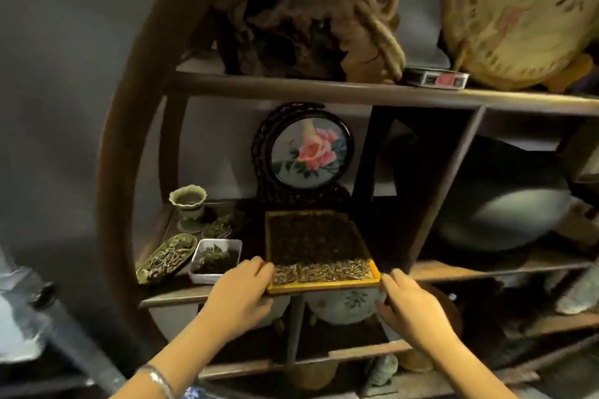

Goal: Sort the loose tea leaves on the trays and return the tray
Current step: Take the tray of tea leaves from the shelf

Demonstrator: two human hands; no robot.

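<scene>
Here, from the head camera, a rectangular tray (324,286) with a yellow wooden rim sits on the middle shelf (181,296) of a round, dark wooden display cabinet (136,113), its near edge jutting slightly past the shelf's front lip. Its long axis runs from the person toward the back of the shelf, with the far short end just in front of a carved black stand holding a round framed peony picture (311,150). The tray's bed is covered with loose tea leaves (316,238): a dark, fine, crumbly mass fills most of it, while a band of pale, thin, needle-like leaves lies along the near edge. The left hand (241,290) has its fingers curled over the tray's near left corner, gripping the rim. The right hand (410,301) is half closed, its fingertips touching the near right corner; how firmly it holds cannot be told. A silvery bangle (158,381) circles the left wrist. Left of the tray, a small white rectangular dish (216,258) holds a dark green tuft of leaves, beside an oval greenish dish (168,256) with knobbly contents and a pale scalloped ceramic cup (188,201) on a foot.
</scene>
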